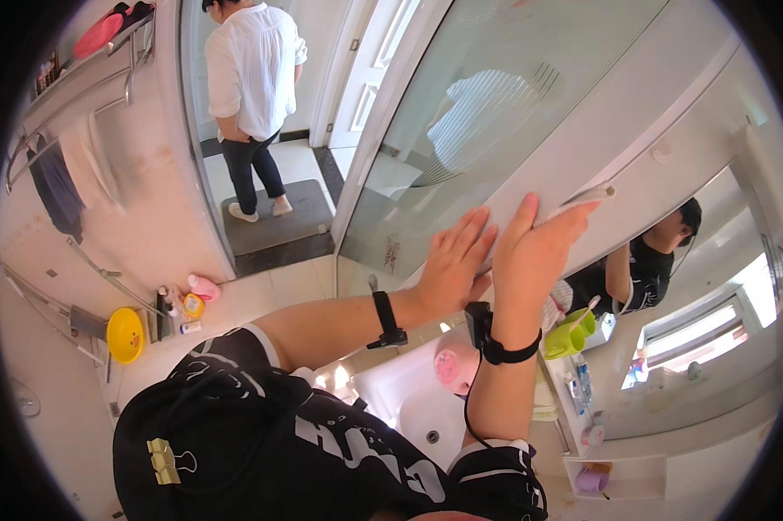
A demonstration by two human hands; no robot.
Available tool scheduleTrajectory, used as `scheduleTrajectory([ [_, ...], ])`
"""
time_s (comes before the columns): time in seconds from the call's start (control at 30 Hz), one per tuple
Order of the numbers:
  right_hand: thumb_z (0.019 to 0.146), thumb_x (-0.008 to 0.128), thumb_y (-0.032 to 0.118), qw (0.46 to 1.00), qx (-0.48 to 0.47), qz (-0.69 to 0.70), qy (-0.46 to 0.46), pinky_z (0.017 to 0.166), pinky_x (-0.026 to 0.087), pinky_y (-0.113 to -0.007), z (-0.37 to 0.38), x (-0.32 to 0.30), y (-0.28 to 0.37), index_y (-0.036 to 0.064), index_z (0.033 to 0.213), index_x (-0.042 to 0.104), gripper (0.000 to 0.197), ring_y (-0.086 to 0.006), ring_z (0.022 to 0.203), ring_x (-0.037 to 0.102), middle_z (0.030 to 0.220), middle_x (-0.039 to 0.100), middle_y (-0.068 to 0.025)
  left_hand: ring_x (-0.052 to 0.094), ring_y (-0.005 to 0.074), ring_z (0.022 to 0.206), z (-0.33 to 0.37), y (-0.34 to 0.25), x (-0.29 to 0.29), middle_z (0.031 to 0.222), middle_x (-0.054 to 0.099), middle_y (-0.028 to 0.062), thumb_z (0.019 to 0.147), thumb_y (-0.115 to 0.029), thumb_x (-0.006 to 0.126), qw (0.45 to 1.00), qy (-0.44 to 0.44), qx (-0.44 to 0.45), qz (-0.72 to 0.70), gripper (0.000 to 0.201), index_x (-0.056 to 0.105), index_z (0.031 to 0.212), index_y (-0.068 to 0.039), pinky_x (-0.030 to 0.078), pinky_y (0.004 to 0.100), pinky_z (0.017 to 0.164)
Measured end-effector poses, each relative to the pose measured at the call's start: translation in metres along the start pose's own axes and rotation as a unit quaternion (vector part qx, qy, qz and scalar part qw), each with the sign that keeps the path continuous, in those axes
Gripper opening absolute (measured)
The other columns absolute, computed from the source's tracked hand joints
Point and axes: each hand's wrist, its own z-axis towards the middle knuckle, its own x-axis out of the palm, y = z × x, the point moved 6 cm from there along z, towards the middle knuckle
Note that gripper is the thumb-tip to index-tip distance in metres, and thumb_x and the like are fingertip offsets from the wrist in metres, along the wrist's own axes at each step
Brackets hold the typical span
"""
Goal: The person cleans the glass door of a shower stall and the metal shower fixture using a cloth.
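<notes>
Clearly a cloth job by feel: what's in the right hand (535,256) looks like a folded white cloth (574,207) w/ a ribbed face, sitting up on the white panel (543,174) btwn the frosted-glass pane (461,122) and the mirror (708,347). R fingers are curled over it, so it's gripped, though how tightly I can't tell. Left hand (457,260) lies fairly flat w/ fingers extended, on or right at the same panel, no visible hold on anything; its underside is hidden.

Handling, my guess: cloth's v. light, soft, floppy, no breakage risk; wet vs. dry can't be told. Best hold is prob. the folded bulk under the palm, fingers spread over the top, b/c a pinch at the loose far edge would let it unfold. Panel looks stiff & smooth, so prob. slick if damp; flat palm suits it better than fingertips. Glass & mirror are the fragile bits nearby, so light pressure there. Green cups (565,340) below the R hand look light and easy to knock.
</notes>
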Motion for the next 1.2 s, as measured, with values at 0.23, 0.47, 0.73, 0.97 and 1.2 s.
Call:
scheduleTrajectory([
  [0.23, 0.098, 0.056, 0.028, 0.999, -0.001, 0.026, 0.037, 0.105, 0.041, -0.044, -0.037, 0.02, -0.006, -0.0146, 0.15, 0.013, 0.079, -0.0463, 0.129, 0.047, 0.142, 0.038, -0.0372, 0.041, 0.0401, 0.138, -0.006, 0.012, -0.014, 0.153, 0.037, 0.0255, 0.076, -0.01, 0.069, 1.0, -0.02, 0.004, -0.007, 0.074, 0.042, 0.144, 0.001, 0.036, 0.0488, 0.102],
  [0.47, 0.098, 0.057, 0.022, 0.972, 0.085, 0.218, -0.006, 0.108, 0.039, -0.041, -0.048, 0.038, 0.03, -0.0099, 0.149, 0.018, 0.072, -0.0344, 0.129, 0.048, 0.143, 0.041, -0.0295, 0.042, 0.0398, 0.137, -0.006, 0.031, -0.054, 0.153, 0.038, 0.0238, 0.073, -0.012, 0.071, 0.999, 0.004, 0.008, -0.048, 0.072, 0.047, 0.14, -0.001, 0.037, 0.0481, 0.099],
  [0.73, 0.091, 0.07, 0.017, 0.977, 0.068, 0.195, 0.06, 0.105, 0.039, -0.037, -0.003, 0.028, 0.131, -0.0087, 0.144, 0.03, 0.071, -0.027, 0.122, 0.05, 0.137, 0.048, -0.0216, 0.045, 0.038, 0.137, -0.006, 0.069, -0.135, 0.151, 0.041, 0.022, 0.059, -0.008, 0.074, 0.993, 0.003, 0.032, -0.112, 0.087, 0.044, 0.141, -0.007, 0.04, 0.0477, 0.094],
  [0.97, 0.092, 0.066, 0.011, 0.966, 0.078, 0.226, -0.099, 0.107, 0.037, -0.036, -0.021, 0.056, 0.171, -0.0059, 0.146, 0.035, 0.064, -0.0253, 0.125, 0.049, 0.139, 0.05, -0.0178, 0.044, 0.0379, 0.137, 0.001, 0.097, -0.178, 0.152, 0.04, 0.0222, 0.059, -0.012, 0.077, 0.986, 0.031, 0.045, -0.158, 0.088, 0.045, 0.14, -0.007, 0.04, 0.0471, 0.095],
  [1.2, 0.096, 0.064, 0.016, 0.947, 0.169, 0.187, -0.198, 0.104, 0.042, -0.038, -0.037, 0.06, 0.175, -0.0062, 0.144, 0.04, 0.058, -0.0276, 0.125, 0.051, 0.141, 0.05, -0.0188, 0.05, 0.0399, 0.126, 0.025, 0.146, -0.216, 0.146, 0.043, 0.0225, 0.075, -0.01, 0.072, 0.905, 0.245, 0.084, -0.337, 0.067, 0.051, 0.139, -0.009, 0.046, 0.0463, 0.097],
])
